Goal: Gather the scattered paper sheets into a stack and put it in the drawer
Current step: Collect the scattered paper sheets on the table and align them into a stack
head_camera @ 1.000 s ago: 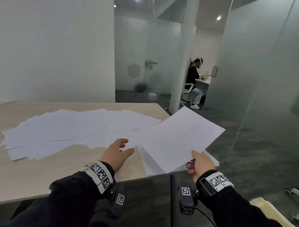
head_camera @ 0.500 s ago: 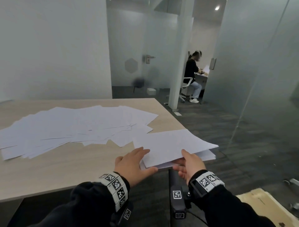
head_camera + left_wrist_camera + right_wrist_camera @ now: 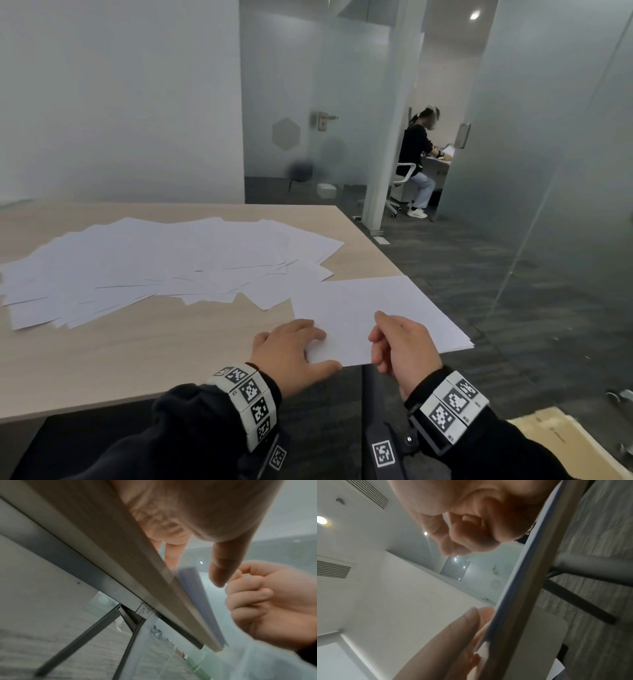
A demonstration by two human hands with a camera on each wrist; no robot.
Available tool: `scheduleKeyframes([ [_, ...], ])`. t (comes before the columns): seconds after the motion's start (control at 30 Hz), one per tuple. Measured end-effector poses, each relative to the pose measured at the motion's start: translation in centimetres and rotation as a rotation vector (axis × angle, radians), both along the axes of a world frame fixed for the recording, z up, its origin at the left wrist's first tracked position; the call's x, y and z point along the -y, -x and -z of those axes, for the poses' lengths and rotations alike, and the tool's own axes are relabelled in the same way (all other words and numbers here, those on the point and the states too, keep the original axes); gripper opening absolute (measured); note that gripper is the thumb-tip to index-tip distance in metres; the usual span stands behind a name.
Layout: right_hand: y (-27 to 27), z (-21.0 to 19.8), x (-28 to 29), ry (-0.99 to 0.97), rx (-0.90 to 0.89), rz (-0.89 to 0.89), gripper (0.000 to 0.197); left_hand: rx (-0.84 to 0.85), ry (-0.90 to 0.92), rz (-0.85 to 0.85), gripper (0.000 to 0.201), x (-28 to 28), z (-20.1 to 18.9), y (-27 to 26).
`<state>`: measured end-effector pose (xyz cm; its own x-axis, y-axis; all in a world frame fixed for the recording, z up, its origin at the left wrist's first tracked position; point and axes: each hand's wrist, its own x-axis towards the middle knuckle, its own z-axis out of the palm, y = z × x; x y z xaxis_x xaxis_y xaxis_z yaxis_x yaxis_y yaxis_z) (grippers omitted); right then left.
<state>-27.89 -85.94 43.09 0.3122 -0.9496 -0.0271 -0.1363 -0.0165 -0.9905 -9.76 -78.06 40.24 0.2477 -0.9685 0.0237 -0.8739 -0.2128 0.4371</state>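
A squared stack of white sheets [image 3: 376, 301] lies flat on the near right corner of the wooden table [image 3: 137, 359], overhanging its edges a little. My left hand [image 3: 291, 346] rests with straight fingers on the stack's near left corner, thumb along the near edge. My right hand [image 3: 400, 346] sits at the stack's near edge with its fingers curled; the right wrist view shows no sheet between thumb and fingers, only the stack's edge [image 3: 513, 588] beside them. Several scattered sheets [image 3: 154, 260] overlap across the table's left and middle. No drawer is in view.
A glass wall [image 3: 565, 171] runs along the right and a white pillar [image 3: 387, 137] stands behind the table corner. A person sits at a desk [image 3: 416, 161] in the far room. A cardboard piece [image 3: 561, 442] lies on the floor at bottom right.
The raised sheet came down onto the pile at the table corner, and the pile is now squared and flat. My left hand slid right onto it. My right hand's grip loosened.
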Motion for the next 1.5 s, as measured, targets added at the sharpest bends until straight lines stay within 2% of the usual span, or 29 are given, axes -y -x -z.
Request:
scheduleKeyframes([
  [0.07, -1.6, -1.0, 0.3, -0.026, 0.037, -0.039, 0.03, -0.219, -0.01, 0.001, 0.056, -0.1, -0.8, -0.9],
  [0.13, -3.4, -1.7, 1.3, -0.095, 0.089, -0.036, 0.023, -0.497, 0.066, -0.01, 0.036, -0.2, -1.8, -2.3],
  [0.2, -5.4, -2.1, 2.7, -0.182, 0.118, -0.025, 0.018, -0.683, 0.166, -0.056, 0.021, -0.3, -2.9, -4.0],
  [0.4, -11.6, -2.9, 8.2, -0.412, 0.251, -0.027, 0.012, -1.146, 0.397, -0.254, 0.015, 1.2, -5.0, -11.8],
  [0.5, -14.5, -3.4, 11.3, -0.422, 0.215, -0.026, 0.016, -1.355, 0.609, -0.437, 0.01, 2.9, -5.2, -16.4],
  [0.57, -16.0, -3.8, 13.3, -0.42, 0.162, -0.014, 0.019, -1.406, 0.772, -0.524, 0.012, 3.9, -4.9, -19.4],
  [0.7, -18.1, -4.4, 17.4, -0.315, -0.072, 0.027, 0.029, -1.236, 0.929, -0.601, 0.02, 5.7, -3.8, -23.8],
  [0.77, -19.0, -4.4, 19.2, -0.266, -0.182, 0.048, 0.042, -1.114, 0.915, -0.639, 0.021, 6.7, -3.1, -25.1],
  [0.9, -20.6, -4.2, 21.8, -0.27, -0.318, 0.087, 0.043, -0.819, 0.82, -0.7, 0.024, 7.8, -2.1, -26.5],
  [0.97, -21.2, -3.9, 22.8, -0.244, -0.372, 0.111, 0.049, -0.66, 0.707, -0.637, 0.028, 8.2, -1.6, -27.3],
  [1.1, -22.8, -3.2, 23.6, -0.236, -0.398, 0.15, 0.043, -0.354, 0.213, -0.517, 0.039, 9.0, -0.4, -28.9],
  [1.17, -23.6, -3.2, 23.3, -0.242, -0.393, 0.162, 0.037, -0.224, 0.034, -0.483, 0.044, 9.4, -0.4, -28.9],
  [1.23, -24.3, -3.2, 23.5, -0.243, -0.405, 0.161, 0.034, -0.164, -0.062, -0.44, 0.037, 9.7, -0.7, -28.6],
  [1.33, -25.2, -3.5, 23.6, -0.263, -0.46, 0.119, 0.04, -0.193, -0.123, -0.424, 0.029, 9.6, -0.6, -28.4],
  [1.5, -28.0, -3.6, 22.8, -0.278, -0.51, 0.0, 0.049, -0.214, -0.125, -0.409, 0.028, 9.6, -0.5, -28.5],
])
